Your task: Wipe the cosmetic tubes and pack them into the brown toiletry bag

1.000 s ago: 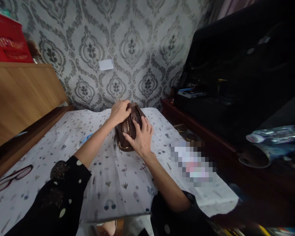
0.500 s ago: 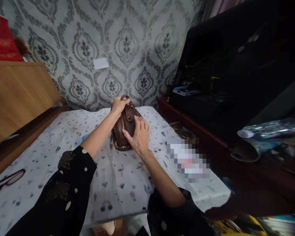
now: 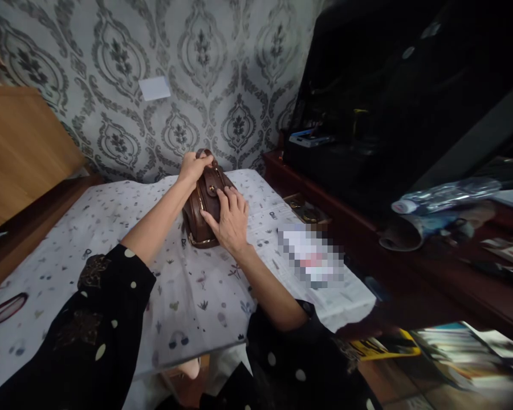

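Observation:
A brown leather bag (image 3: 200,219) with gold-coloured zips and a small clasp sits on the patterned white cloth (image 3: 183,319), close to the wall. At the bag's far upper end, my left hand (image 3: 193,167) is closed round the looped handle. My right hand (image 3: 231,219) lies against the bag's right side, its thumb and fingers spread over the leather near the clasp. The underside of the bag is hidden.
Red-framed glasses (image 3: 8,310) lie at the cloth's left edge. A blurred-out item (image 3: 312,256) rests on its right side. Further right are a large black screen (image 3: 367,102), a plastic bottle (image 3: 448,193) and a wooden box (image 3: 308,210).
The whole view has shifted, so the bag and both hands appear slightly higher and further left. Both hands keep nearly the same places on the bag.

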Motion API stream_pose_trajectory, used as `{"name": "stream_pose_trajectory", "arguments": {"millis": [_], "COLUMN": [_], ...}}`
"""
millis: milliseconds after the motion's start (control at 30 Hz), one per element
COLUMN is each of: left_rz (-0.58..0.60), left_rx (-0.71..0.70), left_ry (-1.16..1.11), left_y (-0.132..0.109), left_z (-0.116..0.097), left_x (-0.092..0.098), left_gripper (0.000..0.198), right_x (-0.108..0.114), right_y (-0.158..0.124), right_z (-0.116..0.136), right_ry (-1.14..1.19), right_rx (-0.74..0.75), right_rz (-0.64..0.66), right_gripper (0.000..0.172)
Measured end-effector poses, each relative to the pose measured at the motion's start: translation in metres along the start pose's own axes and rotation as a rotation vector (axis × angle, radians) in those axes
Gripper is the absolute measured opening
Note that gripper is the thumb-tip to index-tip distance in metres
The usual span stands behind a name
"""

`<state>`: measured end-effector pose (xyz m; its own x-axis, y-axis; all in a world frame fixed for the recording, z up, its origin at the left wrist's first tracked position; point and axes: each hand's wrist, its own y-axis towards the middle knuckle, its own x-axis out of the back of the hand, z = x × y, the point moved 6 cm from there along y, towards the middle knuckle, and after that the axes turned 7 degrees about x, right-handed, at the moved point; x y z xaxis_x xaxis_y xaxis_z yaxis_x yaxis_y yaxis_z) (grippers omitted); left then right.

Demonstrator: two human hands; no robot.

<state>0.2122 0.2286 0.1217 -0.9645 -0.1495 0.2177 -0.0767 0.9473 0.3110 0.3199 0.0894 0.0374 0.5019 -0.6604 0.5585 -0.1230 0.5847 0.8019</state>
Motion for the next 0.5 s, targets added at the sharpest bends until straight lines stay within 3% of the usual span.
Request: {"name": "stream_pose_trajectory", "arguments": {"millis": [500], "left_rz": [-0.024], "left_rx": [-0.02], "left_ry": [0.043], "left_y": [-0.0073], "left_z": [-0.0053], "left_x": [-0.0006], "left_gripper": [0.022], "right_x": [0.0012], "right_y": [0.0016], "right_z": [0.0006], "right_ry": [0.004], "right_rx": [0.002], "right_rz": [0.006], "right_gripper": [0.071]}}
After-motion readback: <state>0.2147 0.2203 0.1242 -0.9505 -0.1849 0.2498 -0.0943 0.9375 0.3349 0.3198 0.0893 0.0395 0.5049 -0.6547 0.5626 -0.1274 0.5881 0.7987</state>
